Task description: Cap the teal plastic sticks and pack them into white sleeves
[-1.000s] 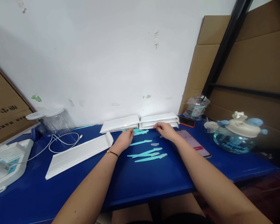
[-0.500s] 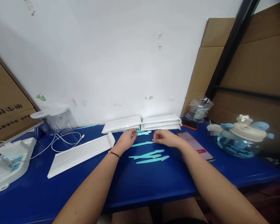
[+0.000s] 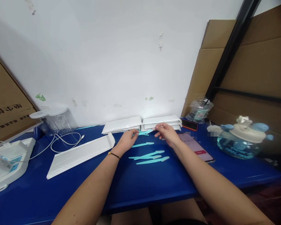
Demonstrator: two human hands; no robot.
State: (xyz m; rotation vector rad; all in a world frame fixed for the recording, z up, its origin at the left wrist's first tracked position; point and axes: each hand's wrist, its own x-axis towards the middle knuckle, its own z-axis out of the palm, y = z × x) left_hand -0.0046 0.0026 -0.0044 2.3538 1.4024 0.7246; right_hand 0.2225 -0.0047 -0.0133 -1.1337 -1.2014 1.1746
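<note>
Turquoise eyebrow razors with pale blade covers are spread on the blue table. My left hand (image 3: 127, 140) is closed around the handle ends of a small bunch of eyebrow razors (image 3: 143, 133) in front of the white packets. The thumb and finger of my right hand (image 3: 166, 133) pinch the covered tip of one razor at the right of that bunch; its far end runs towards my left fingers. A single razor (image 3: 145, 144) lies just below, partly behind my left hand. Nearer to me rest several more razors (image 3: 152, 161), roughly side by side.
White packets (image 3: 123, 123) are stacked along the wall, and an opened white packet (image 3: 81, 156) lies at left. Phones (image 3: 196, 147), a wrapped cup (image 3: 199, 111) and a water bottle (image 3: 241, 143) stand or lie at right. At far left are a power strip (image 3: 25, 159), cable and clear jars (image 3: 59, 120).
My right hand has risen away from the single razor's tip to the bunch at the back and now pinches a razor there. My left hand has hardly moved.
</note>
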